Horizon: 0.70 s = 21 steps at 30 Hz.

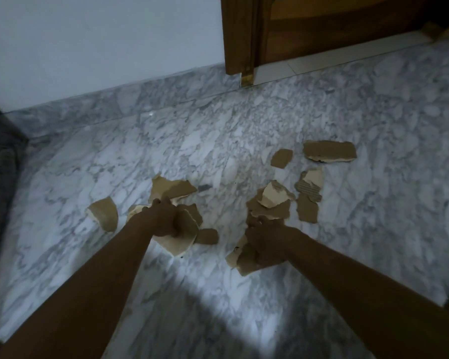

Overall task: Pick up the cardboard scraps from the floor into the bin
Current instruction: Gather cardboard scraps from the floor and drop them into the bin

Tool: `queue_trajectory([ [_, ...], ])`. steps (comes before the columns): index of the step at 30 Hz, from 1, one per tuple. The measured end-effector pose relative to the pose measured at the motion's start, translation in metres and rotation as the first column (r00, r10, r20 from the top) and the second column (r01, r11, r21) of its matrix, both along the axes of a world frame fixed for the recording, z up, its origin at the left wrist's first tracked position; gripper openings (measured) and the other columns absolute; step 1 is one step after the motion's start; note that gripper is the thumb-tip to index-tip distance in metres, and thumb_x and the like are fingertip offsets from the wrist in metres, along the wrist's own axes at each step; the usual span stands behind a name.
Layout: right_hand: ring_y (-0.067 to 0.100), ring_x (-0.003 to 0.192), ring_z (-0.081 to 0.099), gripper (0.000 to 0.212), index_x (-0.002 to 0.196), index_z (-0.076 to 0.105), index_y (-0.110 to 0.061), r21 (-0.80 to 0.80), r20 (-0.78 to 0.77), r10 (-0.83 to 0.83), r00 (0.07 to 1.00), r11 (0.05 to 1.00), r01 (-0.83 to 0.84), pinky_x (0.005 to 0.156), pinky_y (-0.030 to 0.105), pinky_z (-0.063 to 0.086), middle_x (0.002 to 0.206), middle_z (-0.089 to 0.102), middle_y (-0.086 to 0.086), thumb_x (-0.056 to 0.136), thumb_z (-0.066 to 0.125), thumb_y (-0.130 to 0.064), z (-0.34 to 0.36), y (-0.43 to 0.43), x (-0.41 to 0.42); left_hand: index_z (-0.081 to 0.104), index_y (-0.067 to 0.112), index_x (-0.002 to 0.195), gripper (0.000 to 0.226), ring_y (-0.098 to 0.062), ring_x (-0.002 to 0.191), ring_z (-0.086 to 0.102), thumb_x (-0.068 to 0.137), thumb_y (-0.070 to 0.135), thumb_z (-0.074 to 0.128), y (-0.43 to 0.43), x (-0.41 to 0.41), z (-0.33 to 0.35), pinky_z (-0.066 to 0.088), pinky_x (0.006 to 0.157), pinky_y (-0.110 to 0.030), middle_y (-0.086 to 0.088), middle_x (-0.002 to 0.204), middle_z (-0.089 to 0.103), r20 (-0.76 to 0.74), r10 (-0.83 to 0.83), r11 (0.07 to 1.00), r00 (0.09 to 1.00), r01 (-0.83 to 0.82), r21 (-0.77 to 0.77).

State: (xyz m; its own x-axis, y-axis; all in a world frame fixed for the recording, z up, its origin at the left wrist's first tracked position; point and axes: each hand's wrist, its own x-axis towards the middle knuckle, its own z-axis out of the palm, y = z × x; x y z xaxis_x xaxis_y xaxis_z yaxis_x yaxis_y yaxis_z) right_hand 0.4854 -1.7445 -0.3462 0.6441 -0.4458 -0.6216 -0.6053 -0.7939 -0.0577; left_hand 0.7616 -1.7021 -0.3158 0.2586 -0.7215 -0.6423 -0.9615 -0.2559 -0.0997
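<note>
Head: L hand [163,218], R hand [266,240] grip scraps [178,243]; far scrap [329,151] lies crosswise.

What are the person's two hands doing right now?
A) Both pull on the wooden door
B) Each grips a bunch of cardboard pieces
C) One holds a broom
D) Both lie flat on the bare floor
B: the left hand is curled round cardboard pieces and the right hand clutches a second bunch, while loose scraps lie on the marble floor.
</note>
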Motion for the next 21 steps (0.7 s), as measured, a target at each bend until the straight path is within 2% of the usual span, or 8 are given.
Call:
queue_trajectory([
  [3, 0.032, 0.144, 0.030, 0.051, 0.136, 0.054, -0.016, -0.152, 0.036, 0.068, 0.997, 0.986, -0.062, 0.114, 0.060, 0.022, 0.155, 0.031, 0.010, 0.091, 0.061, -0.038, -0.015, 0.013, 0.006, 0.041, 0.007, 0.140, 0.079, -0.036, 0.126, 0.040, 0.078, 0.040, 0.076, 0.003, 0.017, -0.008, 0.042, 0.103, -0.046, -0.017, 0.139, 0.033, -0.016, -0.028, 0.999, 0.999, 0.027, -0.044],
  [6, 0.032, 0.129, 0.051, 0.058, 0.122, 0.065, -0.018, -0.280, 0.003, 0.141, 0.990, 0.950, -0.135, 0.109, 0.069, 0.029, 0.137, 0.052, 0.010, 0.073, 0.079, -0.046, -0.007, 0.019, 0.011, 0.042, 0.018, 0.143, 0.076, -0.036, 0.135, 0.032, 0.078, 0.040, 0.075, 0.003, 0.019, -0.024, 0.035, 0.111, -0.046, -0.011, 0.152, 0.027, -0.135, -0.030, 0.996, 0.990, 0.017, -0.091],
  [9, 0.035, 0.095, 0.070, 0.082, 0.091, 0.074, -0.014, -0.329, 0.061, 0.118, 0.991, 0.940, -0.092, 0.085, 0.072, 0.049, 0.094, 0.070, 0.012, 0.021, 0.095, -0.051, -0.014, 0.025, 0.009, 0.045, 0.021, 0.141, 0.065, -0.037, 0.137, 0.033, 0.083, 0.039, 0.069, 0.003, 0.011, -0.034, 0.031, 0.114, -0.048, -0.009, 0.152, 0.033, -0.280, 0.026, 0.996, 0.960, -0.050, -0.079],
  [11, 0.034, 0.085, 0.071, 0.087, 0.085, 0.073, -0.013, -0.284, 0.090, 0.059, 0.994, 0.958, -0.031, 0.078, 0.071, 0.052, 0.080, 0.069, 0.011, 0.009, 0.094, -0.049, -0.031, 0.021, 0.010, 0.045, 0.020, 0.140, 0.063, -0.037, 0.126, 0.043, 0.083, 0.040, 0.064, 0.003, 0.011, -0.044, 0.039, 0.106, -0.045, -0.008, 0.148, 0.036, -0.297, -0.030, 0.988, 0.954, -0.017, -0.155],
  [15, 0.031, 0.097, 0.066, 0.046, 0.073, 0.075, -0.020, -0.275, 0.166, 0.011, 0.986, 0.961, 0.035, 0.083, 0.059, 0.050, 0.095, 0.072, 0.011, 0.037, 0.094, -0.042, -0.039, 0.014, 0.013, 0.045, 0.017, 0.132, 0.054, -0.032, 0.108, 0.049, 0.084, 0.033, 0.064, 0.005, 0.014, -0.059, 0.042, 0.083, -0.033, -0.011, 0.132, 0.042, -0.108, -0.124, 0.977, 0.986, 0.103, -0.186],
  [18, 0.038, 0.112, 0.055, 0.054, 0.095, 0.070, -0.015, -0.065, 0.046, -0.072, 0.996, 0.995, 0.075, 0.080, 0.049, 0.052, 0.113, 0.064, 0.015, 0.052, 0.092, -0.039, -0.027, 0.015, 0.017, 0.046, 0.008, 0.131, 0.046, -0.028, 0.113, 0.053, 0.093, 0.031, 0.058, 0.004, 0.016, -0.060, 0.042, 0.084, -0.029, -0.015, 0.127, 0.050, -0.190, -0.164, 0.966, 0.968, 0.119, -0.230],
  [19, 0.038, 0.115, 0.054, 0.061, 0.112, 0.063, -0.012, -0.008, 0.034, -0.079, 0.996, 0.997, 0.079, 0.084, 0.047, 0.047, 0.119, 0.060, 0.015, 0.062, 0.089, -0.037, -0.019, 0.017, 0.017, 0.050, 0.004, 0.125, 0.038, -0.026, 0.106, 0.056, 0.098, 0.030, 0.053, 0.001, 0.015, -0.055, 0.043, 0.081, -0.028, -0.016, 0.118, 0.054, -0.285, -0.037, 0.958, 0.958, -0.048, -0.284],
  [21, 0.035, 0.104, 0.060, 0.051, 0.120, 0.052, -0.008, 0.096, 0.049, -0.084, 0.995, 0.992, 0.079, 0.081, 0.040, 0.040, 0.115, 0.060, 0.015, 0.081, 0.076, -0.028, -0.014, 0.016, 0.011, 0.056, 0.004, 0.106, 0.024, -0.018, 0.086, 0.057, 0.101, 0.026, 0.046, 0.002, 0.009, -0.047, 0.043, 0.069, -0.025, -0.010, 0.094, 0.056, -0.463, 0.198, 0.905, 0.864, -0.342, -0.252],
])
